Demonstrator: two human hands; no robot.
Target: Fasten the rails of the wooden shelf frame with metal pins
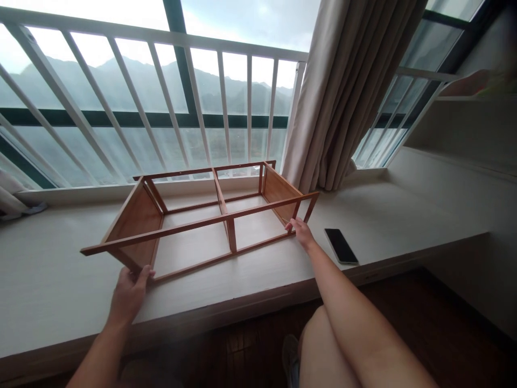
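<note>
A brown wooden shelf frame (231, 235) lies on its side on the white window ledge (194, 307). It has thin rails, a solid panel near each end and a divider across the middle. My left hand (128, 291) is closed around the frame's near left corner, thumb on the inner side. At the near right end, my right hand (301, 231) grips the upright by the right panel, its fingers curled around the wood. Parts of the fingers of both hands are hidden behind the frame.
A black phone (341, 246) lies on the ledge right of my right hand. White railings (202, 108) and a window stand behind the frame. A beige curtain (335, 97) hangs at the back right, close to the frame. White shelving (456, 156) rises at the far right.
</note>
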